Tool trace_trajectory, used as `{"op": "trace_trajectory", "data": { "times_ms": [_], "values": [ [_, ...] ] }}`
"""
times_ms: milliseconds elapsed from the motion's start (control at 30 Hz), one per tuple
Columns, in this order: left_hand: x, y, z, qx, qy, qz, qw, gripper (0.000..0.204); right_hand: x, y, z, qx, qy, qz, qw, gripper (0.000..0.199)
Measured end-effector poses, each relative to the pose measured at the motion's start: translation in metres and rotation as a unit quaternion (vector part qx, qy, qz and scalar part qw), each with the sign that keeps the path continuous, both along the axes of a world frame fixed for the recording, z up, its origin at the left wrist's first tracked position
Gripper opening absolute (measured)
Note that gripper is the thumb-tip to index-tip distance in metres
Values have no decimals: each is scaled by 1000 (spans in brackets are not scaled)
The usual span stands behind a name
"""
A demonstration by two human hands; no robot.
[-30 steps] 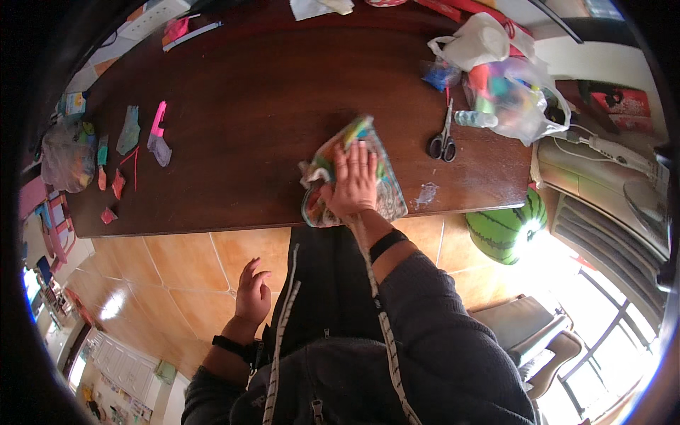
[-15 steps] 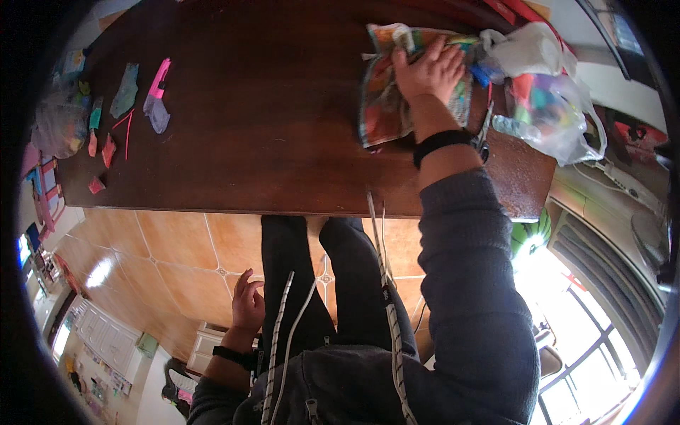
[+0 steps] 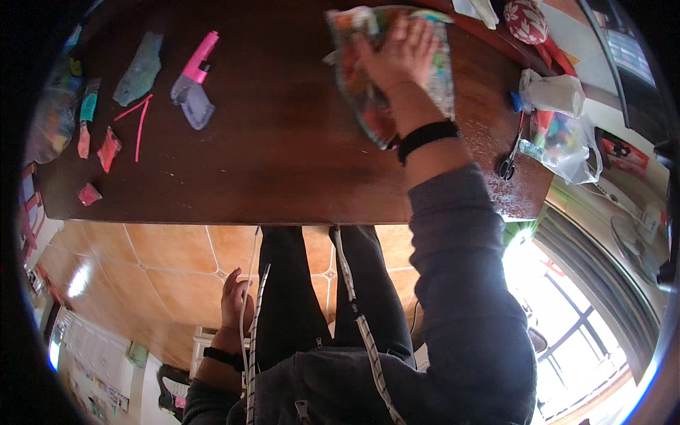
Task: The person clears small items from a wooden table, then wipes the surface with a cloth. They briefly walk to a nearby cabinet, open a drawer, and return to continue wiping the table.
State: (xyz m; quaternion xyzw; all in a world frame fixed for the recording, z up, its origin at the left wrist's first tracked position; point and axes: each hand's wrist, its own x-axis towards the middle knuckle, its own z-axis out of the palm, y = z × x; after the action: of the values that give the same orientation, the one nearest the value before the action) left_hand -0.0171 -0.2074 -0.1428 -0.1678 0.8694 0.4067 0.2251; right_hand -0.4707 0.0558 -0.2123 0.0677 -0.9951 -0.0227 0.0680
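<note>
The right hand (image 3: 398, 55) lay flat on a colourful cloth (image 3: 386, 71) near the far edge of the dark wooden surface (image 3: 283, 142), its fingers (image 3: 418, 35) spread and released, pressing down on the fabric rather than grasping it. A black wristband (image 3: 427, 137) sat on that wrist, just at the cloth's near edge. The left hand (image 3: 237, 301) hung below the surface's near edge, beside the person's leg, fingers loosely curled and holding nothing.

Toward the right edge of the surface lay a pair of scissors (image 3: 508, 161), and just beyond them a clear plastic bag (image 3: 567, 142) of colourful bits hung over that edge. A white wad (image 3: 556, 92) rested behind the bag. At the far left corner were a pink and grey scrap (image 3: 193, 88), a bluish strip of fabric (image 3: 139, 69), thin pink slivers (image 3: 138, 117) and small red scraps (image 3: 106, 149), all well apart from the cloth.
</note>
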Motion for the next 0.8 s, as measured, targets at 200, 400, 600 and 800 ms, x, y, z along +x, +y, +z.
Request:
{"op": "trace_trajectory", "data": {
  "times_ms": [200,400,600,800],
  "values": [
    [-12,-65,19,-21,-14,6,1000,20,55,-128,32,-64,-108,113,986,89],
    [-36,-81,30,-39,62,-111,991,24,137,-138,56,-74,-243,234,939,84],
    [-40,-50,41,-41,43,-115,992,18,189,-71,53,-112,-268,317,903,87],
    [-34,-14,34,-51,45,-155,986,20,218,64,55,-70,-292,206,931,87]
  ]
}}
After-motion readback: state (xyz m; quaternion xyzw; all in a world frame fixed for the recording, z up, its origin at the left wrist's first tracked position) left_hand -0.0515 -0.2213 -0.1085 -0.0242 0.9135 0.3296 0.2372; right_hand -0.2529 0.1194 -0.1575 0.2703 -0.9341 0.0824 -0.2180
